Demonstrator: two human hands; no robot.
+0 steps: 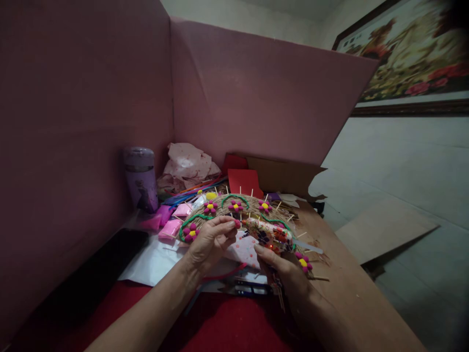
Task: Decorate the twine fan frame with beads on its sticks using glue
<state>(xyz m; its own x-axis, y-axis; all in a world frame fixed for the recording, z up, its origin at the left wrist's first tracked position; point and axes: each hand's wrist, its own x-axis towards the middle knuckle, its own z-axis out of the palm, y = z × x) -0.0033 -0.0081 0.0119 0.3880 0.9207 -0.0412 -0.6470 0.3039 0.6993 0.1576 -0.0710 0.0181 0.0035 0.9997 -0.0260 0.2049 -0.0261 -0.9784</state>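
Item: our left hand (210,242) pinches a pink pompom (237,223) at the glue gun (269,234) tip, so glue lands on it. Our right hand (289,274) grips the gun over the twine wreath (234,208), fingers closed around it.

Dim indoor light, pink-tinged shadows, soft focus throughout, wide-angle stretching at edges, dark corner vignetting

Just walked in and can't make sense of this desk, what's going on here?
A person sits at a wooden table over a woven twine craft piece studded with sticks and pink flowers with yellow centres. The right hand grips a patterned glue gun, its nozzle aimed left at a small pink bit pinched by the left hand. A purple bottle stands at the back left by a pink partition.
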